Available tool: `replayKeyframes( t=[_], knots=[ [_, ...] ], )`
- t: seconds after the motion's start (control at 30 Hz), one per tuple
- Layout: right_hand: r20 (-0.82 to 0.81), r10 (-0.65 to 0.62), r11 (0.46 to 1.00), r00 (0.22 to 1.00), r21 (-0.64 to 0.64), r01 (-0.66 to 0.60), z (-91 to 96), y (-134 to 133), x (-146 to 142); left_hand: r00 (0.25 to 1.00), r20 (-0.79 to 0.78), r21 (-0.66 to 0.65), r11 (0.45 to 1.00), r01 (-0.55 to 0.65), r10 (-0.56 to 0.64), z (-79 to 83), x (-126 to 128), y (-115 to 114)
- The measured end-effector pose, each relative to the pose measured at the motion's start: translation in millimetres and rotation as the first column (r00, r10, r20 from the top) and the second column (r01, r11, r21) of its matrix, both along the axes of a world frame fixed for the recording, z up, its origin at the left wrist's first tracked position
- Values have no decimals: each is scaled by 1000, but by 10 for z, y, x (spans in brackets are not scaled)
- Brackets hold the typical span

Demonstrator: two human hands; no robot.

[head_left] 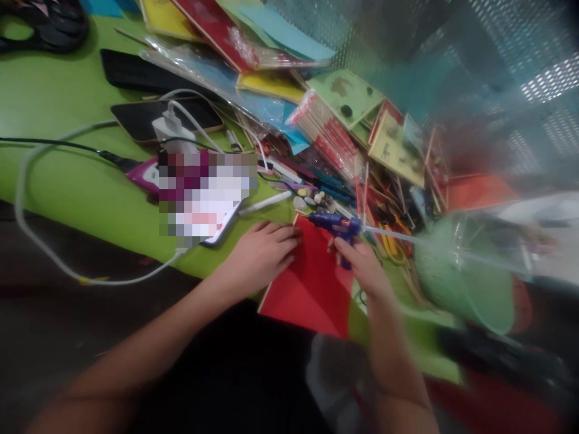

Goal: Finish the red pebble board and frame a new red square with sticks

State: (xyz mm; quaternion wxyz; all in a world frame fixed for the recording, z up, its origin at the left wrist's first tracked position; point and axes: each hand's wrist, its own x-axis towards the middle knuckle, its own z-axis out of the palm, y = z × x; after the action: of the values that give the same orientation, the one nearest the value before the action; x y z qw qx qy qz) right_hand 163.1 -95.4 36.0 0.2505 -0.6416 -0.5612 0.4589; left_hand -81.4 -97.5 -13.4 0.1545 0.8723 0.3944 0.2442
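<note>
In my right hand (364, 262) is a blue glue gun (337, 224), its nozzle pointing left over the far edge of a red card (319, 283). A pale glue stick (391, 233) runs out of the back of the gun. My left hand (262, 256) is closed over the card's left edge, fingers bent and pressed together; what lies under them is hidden. A thin wooden stick (266, 298) shows along that edge, below the hand. The card lies at the near side of the green table (58, 181).
A lit phone (212, 211) and a purple power strip (142, 175) with cables lie left. Beyond my hands are pebbles (310, 199), a white marker (265, 203), wrapped sticks (323, 129) and a green card panel (344, 96). A green round object (461, 271) stands right.
</note>
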Motion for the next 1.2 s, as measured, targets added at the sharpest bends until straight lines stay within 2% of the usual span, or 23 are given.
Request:
replayKeyframes(
  t=[0.97,1.2],
  knots=[
    [64,11,1000,998,7,-11,-43,4,1,1000,4,1,1000,-5,5,-24,-2,-10],
    [151,31,999,988,12,-33,-17,-12,21,1000,9,9,1000,-5,5,-24,-1,-6]
  ],
)
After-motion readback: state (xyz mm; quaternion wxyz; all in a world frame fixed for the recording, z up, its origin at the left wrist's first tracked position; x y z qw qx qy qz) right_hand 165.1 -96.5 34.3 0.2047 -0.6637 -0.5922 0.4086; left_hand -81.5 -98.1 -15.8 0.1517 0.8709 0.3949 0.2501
